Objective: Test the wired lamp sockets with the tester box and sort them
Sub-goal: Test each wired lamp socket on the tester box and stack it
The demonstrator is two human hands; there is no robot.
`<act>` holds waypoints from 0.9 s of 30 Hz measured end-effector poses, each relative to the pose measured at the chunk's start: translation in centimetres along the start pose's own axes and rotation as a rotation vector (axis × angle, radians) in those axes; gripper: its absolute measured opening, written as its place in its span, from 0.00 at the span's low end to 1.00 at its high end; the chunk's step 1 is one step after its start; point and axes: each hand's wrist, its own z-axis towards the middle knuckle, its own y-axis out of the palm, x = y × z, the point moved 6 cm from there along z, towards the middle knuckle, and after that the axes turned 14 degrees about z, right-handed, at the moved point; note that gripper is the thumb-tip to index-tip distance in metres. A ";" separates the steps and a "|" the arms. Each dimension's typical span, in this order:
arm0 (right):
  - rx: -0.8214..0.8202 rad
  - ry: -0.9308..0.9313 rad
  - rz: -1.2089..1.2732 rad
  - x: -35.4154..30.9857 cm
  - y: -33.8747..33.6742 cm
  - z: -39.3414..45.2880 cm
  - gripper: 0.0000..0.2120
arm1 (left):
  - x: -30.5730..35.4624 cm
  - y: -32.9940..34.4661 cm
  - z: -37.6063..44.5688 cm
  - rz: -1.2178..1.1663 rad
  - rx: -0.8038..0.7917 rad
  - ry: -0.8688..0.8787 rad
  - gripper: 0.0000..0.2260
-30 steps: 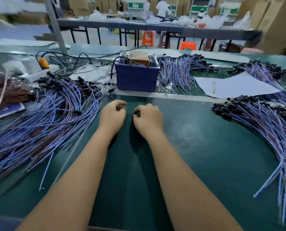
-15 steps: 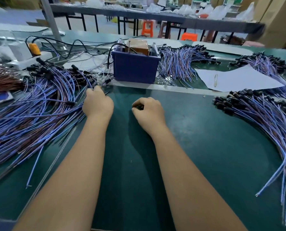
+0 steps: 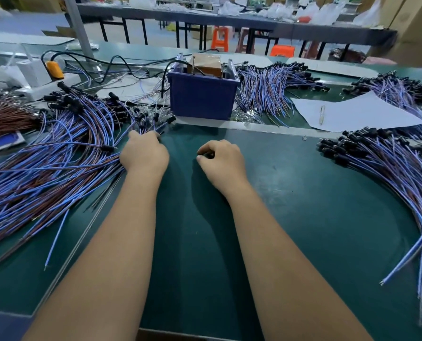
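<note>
- The untested sockets (image 3: 64,148) lie fanned in a big pile on your left, black heads toward the far side, wire tails toward you. A second pile (image 3: 389,168) lies well apart on your right, and more bundles (image 3: 269,94) sit behind the tester box (image 3: 202,94).
- The box stands at the far middle of the bench (image 3: 303,217), straight ahead of both hands.
- Judged from the look of them, each piece is light and floppy — thin insulated wire that bends freely, with a small hard plastic head at one end.
- The wires will likely tangle and drag their neighbours along, so a pull on the tail is a poor bet.
- Take hold just behind the black head, where wire meets plastic; that gives you control of the end that seems meant for the box.
- The bare wire tips look fine and easily bent — don't pinch there.
- Your left hand (image 3: 144,156) lies knuckles up at the near edge of the left pile, fingers curled down among the wires; whether they have closed on one I cannot tell.
- Your right hand (image 3: 221,159) rests on the bench just beside it, fingers curled under, thumb tucked against the forefinger. It may hold something small, but nothing shows clearly.
- Both forearms lie stretched forward, low over the mat.
</note>
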 end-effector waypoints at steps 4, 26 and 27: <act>0.001 -0.010 -0.007 0.0 0.0 0.1 0.07 | -0.1 0.0 0.1 -0.043 0.047 -0.015 0.18; 0.075 0.295 1.150 0.8 -0.8 0.6 0.11 | 6.7 -3.6 -4.6 -1.421 0.044 0.463 0.11; 0.070 0.351 1.203 1.0 -1.0 0.6 0.12 | 7.1 -3.3 -4.7 -1.480 -0.027 0.469 0.12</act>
